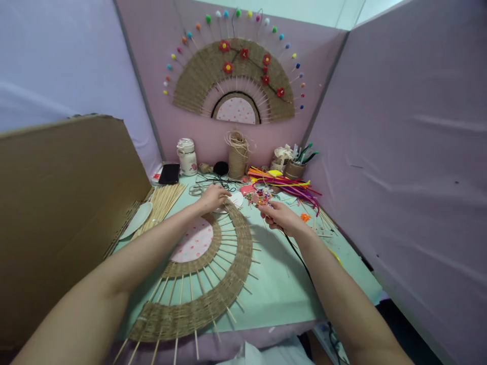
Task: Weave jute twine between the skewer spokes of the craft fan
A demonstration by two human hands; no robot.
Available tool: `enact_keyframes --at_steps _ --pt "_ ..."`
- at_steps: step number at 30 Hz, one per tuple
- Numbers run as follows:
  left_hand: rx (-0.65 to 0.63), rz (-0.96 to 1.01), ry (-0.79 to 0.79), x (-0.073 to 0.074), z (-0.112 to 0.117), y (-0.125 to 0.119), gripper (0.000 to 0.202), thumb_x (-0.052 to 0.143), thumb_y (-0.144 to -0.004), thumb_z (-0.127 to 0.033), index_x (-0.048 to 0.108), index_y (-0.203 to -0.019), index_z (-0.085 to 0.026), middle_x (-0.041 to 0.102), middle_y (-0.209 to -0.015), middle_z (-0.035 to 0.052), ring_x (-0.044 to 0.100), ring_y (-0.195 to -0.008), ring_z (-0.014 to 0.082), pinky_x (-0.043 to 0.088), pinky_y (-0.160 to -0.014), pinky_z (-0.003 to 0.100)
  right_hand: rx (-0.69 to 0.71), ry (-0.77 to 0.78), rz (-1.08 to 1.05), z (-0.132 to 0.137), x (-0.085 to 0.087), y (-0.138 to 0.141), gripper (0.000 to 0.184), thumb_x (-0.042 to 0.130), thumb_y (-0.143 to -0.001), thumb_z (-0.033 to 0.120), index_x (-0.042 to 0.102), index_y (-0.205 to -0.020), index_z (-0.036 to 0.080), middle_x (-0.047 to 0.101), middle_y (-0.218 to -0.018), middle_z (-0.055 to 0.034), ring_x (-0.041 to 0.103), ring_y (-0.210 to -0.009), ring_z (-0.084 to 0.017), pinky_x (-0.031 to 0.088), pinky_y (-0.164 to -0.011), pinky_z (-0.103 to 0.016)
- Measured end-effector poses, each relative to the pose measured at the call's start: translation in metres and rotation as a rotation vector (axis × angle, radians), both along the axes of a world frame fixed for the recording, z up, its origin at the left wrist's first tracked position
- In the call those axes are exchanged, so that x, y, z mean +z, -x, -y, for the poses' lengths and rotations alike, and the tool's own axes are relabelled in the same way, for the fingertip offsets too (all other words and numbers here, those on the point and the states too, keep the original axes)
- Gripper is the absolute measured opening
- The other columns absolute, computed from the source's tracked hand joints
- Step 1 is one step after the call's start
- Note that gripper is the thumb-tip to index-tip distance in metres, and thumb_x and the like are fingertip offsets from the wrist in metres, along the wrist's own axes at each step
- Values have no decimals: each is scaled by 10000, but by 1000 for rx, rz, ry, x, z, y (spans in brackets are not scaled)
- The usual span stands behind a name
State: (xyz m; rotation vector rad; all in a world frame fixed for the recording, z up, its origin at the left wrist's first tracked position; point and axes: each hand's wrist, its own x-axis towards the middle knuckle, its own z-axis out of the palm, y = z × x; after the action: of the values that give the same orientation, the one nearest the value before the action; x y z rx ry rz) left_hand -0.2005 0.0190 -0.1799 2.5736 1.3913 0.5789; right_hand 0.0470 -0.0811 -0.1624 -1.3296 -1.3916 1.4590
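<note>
A half-round fan [213, 274] of wooden sticks woven with jute twine lies flat on the green table [281, 284], with a pink dotted half-disc [196, 241] at its centre. My left hand [213, 196] rests curled on the fan's far rim, by a small white disc [235, 198]; what its fingers hold is hidden. My right hand [279, 215] hovers just right of the fan, pinching a small pink item [259, 196] covered in coloured bits. A black cord [297, 253] runs under my right forearm.
A finished fan [236, 81] with red flowers and coloured pompoms hangs on the pink back wall. Along the back stand a white jar [187, 156], a twine spool [237, 152], a phone [169, 173], a tool cup [294, 167] and pipe cleaners [285, 183]. Skewers [162, 203] and cardboard [64, 213] lie left.
</note>
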Motion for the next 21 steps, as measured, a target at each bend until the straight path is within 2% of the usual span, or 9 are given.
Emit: enact_keyframes --at_steps 3,7,14,18,21 --pt "-63 -87 -20 -12 -14 -10 282 530 -822 -217 733 -1017 -226 610 -1009 78 504 -998 226 361 -928 348 2 65 80 -15 -4 8 359 665 -727 492 511 -813 178 494 -690 29 331 -460 -35 219 -379 -174" --pt "-137 -107 -13 -21 -21 -23 251 554 -802 -208 746 -961 -234 561 -939 78 466 -961 234 369 -863 328 5 101 208 -22 -2 12 387 650 -743 532 540 -819 170 482 -688 25 343 -459 -38 227 -370 -176" --pt "-169 -147 27 -25 -26 -27 261 550 -787 -202 740 -958 -259 534 -904 64 450 -951 236 364 -812 305 91 63 404 -35 1 10 489 578 -756 644 573 -806 158 467 -673 18 364 -465 -45 256 -367 -178" --pt "-162 -193 45 -26 -26 -31 253 553 -787 -234 736 -960 -254 554 -917 61 452 -966 236 365 -793 296 159 66 447 -41 0 9 495 568 -753 652 579 -811 160 418 -593 39 347 -448 -53 247 -361 -175" --pt "-156 -202 60 -26 -27 -34 221 555 -787 -255 739 -906 -225 582 -894 62 464 -950 237 370 -798 301 161 67 456 -40 3 12 482 568 -760 637 582 -807 157 442 -620 27 360 -466 -55 285 -371 -175"
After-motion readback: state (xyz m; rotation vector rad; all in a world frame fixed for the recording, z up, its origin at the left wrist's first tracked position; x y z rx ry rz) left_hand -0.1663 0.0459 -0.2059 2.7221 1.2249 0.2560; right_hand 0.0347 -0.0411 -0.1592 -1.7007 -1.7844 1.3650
